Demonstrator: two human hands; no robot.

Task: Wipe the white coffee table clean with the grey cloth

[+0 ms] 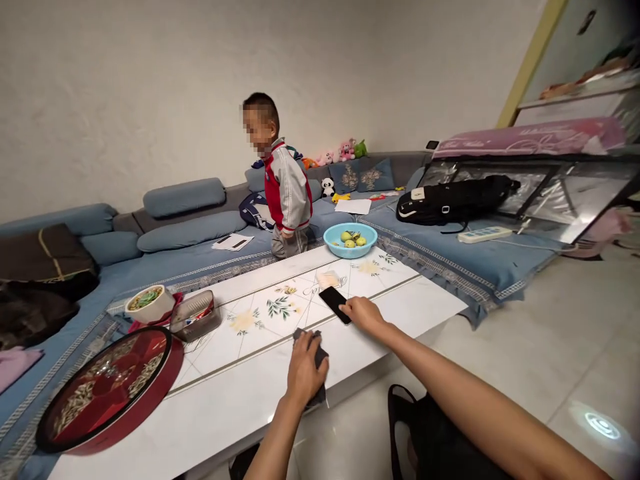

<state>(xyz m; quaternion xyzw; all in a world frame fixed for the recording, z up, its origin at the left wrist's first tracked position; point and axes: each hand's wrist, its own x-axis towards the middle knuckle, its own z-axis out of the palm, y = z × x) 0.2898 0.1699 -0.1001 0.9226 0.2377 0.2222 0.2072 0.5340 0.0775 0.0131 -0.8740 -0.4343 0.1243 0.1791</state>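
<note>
My left hand [306, 368] is closed on a dark grey cloth [319, 345], pressing it against the white table [370, 347] near its front edge. Parts of the cloth stick out beyond the fingers and below the palm. A black-screened smartphone [334, 303] is pinched at its right side by my right hand [366, 315]. The phone lies slanted, screen up, at the tabletop; whether it is lifted I cannot tell. Just behind the phone, a small pale orange packet or tissue [331, 279] sits on the printed flower pattern.
On the table's left stand a red round snack tray [173, 373], a grey translucent box [204, 327] and a white bowl [150, 305]. A blue basin [350, 251] of green fruit sits at the far end. Behind, a person [287, 190] stands by the blue sofa [200, 237].
</note>
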